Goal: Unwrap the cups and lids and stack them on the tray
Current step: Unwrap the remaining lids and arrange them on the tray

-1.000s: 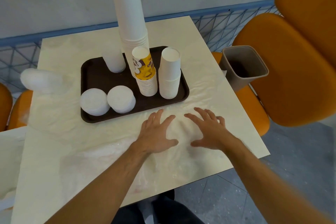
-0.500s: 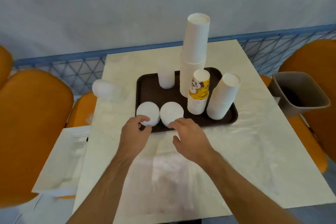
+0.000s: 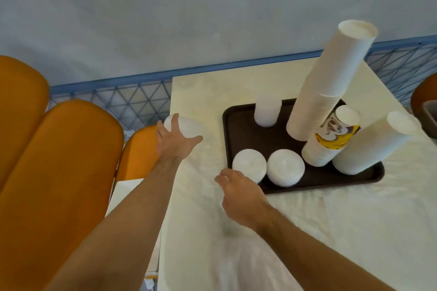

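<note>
Left hand [image 3: 174, 140] stretched out to the far left edge of the worktop [image 3: 354, 231], fingers spread and laid over a white wrapped bundle [image 3: 189, 126] lying on its side there; touching it, though impossible to tell whether actually gripping. Right hand [image 3: 238, 192] hovering low near the near-left corner of the tray [image 3: 228, 130], fingers loosely curled, holding nothing, just beside the nearest lid stack.

On the dark brown tray, two short stacks of white lids [image 3: 249, 165] [image 3: 285, 166] side by side along the near edge, touching or almost so. Behind them, toward the far left of the tray, a small upright white stack [image 3: 266, 111], blurred. In the middle, a very tall stack of white cups [image 3: 329, 82], upside down and appearing to lean to the right in the wide lens. In front of it, a shorter cup stack topped by a yellow printed cup [image 3: 337, 133]. At the right end of the tray, another white cup stack [image 3: 376, 146], also upside down.

Clear crumpled plastic wrap [image 3: 236, 267] spread over the near part of the worktop. Orange chairs [image 3: 59, 160] to the left. Blue mesh railing [image 3: 113, 99] along the far side, pale wall beyond. Edge of a grey bin [image 3: 431, 118] at the far right.
</note>
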Demonstrator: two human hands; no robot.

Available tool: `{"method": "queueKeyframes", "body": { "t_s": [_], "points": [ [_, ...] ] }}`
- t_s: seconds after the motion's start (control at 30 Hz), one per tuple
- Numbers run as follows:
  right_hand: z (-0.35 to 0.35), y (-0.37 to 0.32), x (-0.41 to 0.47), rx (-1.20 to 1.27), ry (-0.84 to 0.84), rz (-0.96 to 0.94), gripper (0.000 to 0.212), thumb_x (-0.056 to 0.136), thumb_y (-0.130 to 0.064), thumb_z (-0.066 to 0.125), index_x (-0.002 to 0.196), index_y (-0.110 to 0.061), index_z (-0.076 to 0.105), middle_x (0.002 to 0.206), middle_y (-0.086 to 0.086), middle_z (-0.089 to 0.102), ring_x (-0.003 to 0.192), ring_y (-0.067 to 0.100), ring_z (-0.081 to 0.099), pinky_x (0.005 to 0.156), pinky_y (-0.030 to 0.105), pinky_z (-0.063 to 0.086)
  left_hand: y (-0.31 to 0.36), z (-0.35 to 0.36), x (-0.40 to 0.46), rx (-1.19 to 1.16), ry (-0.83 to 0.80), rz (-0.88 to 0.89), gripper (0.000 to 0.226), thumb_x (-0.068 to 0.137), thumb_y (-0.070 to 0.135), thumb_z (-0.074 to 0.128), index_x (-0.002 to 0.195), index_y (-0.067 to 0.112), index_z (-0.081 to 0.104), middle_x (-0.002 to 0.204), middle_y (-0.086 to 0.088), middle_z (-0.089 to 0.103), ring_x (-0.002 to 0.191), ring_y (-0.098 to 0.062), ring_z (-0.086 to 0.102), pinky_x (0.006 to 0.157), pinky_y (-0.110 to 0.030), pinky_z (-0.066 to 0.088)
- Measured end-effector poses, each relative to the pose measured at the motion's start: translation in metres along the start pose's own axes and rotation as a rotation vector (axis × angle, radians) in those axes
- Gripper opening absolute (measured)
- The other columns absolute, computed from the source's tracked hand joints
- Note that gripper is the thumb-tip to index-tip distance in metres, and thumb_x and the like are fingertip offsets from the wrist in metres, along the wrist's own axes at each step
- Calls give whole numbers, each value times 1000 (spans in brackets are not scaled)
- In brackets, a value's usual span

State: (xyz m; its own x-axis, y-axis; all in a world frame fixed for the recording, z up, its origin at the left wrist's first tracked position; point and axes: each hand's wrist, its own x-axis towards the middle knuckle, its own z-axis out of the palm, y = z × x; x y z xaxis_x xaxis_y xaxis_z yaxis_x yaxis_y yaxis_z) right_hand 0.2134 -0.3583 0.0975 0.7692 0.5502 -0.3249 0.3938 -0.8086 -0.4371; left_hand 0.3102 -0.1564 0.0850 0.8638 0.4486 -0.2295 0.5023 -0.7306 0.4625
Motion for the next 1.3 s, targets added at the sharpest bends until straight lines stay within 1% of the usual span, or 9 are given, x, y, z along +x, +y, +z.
{"method": "queueKeyframes", "body": {
  "t_s": [0.1,0.2,0.4,0.6,0.7,0.83,1.03,1.17,1.3],
  "points": [
    [18,-10,20,-37,-66,5,65,102,-17,52,159,-19,21,168,2,14,152,25,21,120,37,29,-8,8,28,90,-76,18,107,70,74,69,153,42,9,164,-13,-10,150,-40,2,119,-57,20],
    [38,-16,36,-77,-143,33,73,103,-21,52,161,-22,9,170,1,1,155,26,10,121,41,28,-14,17,45,92,-102,42,103,66,74,71,149,41,18,158,-12,3,143,-40,14,111,-54,33],
    [54,-18,47,-223,-187,35,69,105,-28,49,161,-16,11,169,8,-1,155,29,6,124,42,18,-19,26,54,-33,-13,100,69,78,39,72,137,33,37,138,-12,23,117,-35,35,85,-35,39],
    [54,-17,46,-275,-193,31,69,104,-27,50,161,-16,12,169,8,0,155,29,8,123,42,22,-23,18,47,-356,10,41,67,76,34,80,132,35,43,127,-4,27,113,-31,43,88,-37,48],
    [50,-20,49,-256,-201,41,68,103,-28,52,160,-16,17,169,8,4,154,29,11,123,42,22,-21,4,25,-562,24,0,69,76,35,82,133,36,43,123,1,26,106,-25,45,78,-32,47],
    [35,-23,49,189,-78,138,52,99,-35,58,149,-24,43,156,-3,38,139,20,40,115,35,36,-17,-18,-17,-752,18,4,70,80,40,79,137,38,38,132,1,30,110,-20,44,68,-21,40],
    [-14,-40,23,1563,9,274,44,86,-45,73,123,-20,69,121,2,71,110,19,67,96,33,53,4,-42,-85,-987,-12,83,72,68,59,67,132,52,35,141,6,37,124,-20,44,96,-39,52],
    [-34,-41,4,1755,25,31,66,71,-52,83,129,-22,67,131,2,67,124,20,60,110,38,45,29,-43,-129,-1097,-38,163,65,61,70,65,117,70,33,139,9,38,124,-18,46,91,-34,55],
    [-51,-34,-18,1848,91,-148,74,82,-42,80,143,-11,53,147,16,53,139,30,49,119,46,34,52,-38,-165,-1121,-56,223,86,57,75,71,131,65,28,143,11,36,126,-15,48,91,-33,56]
  ]
}}
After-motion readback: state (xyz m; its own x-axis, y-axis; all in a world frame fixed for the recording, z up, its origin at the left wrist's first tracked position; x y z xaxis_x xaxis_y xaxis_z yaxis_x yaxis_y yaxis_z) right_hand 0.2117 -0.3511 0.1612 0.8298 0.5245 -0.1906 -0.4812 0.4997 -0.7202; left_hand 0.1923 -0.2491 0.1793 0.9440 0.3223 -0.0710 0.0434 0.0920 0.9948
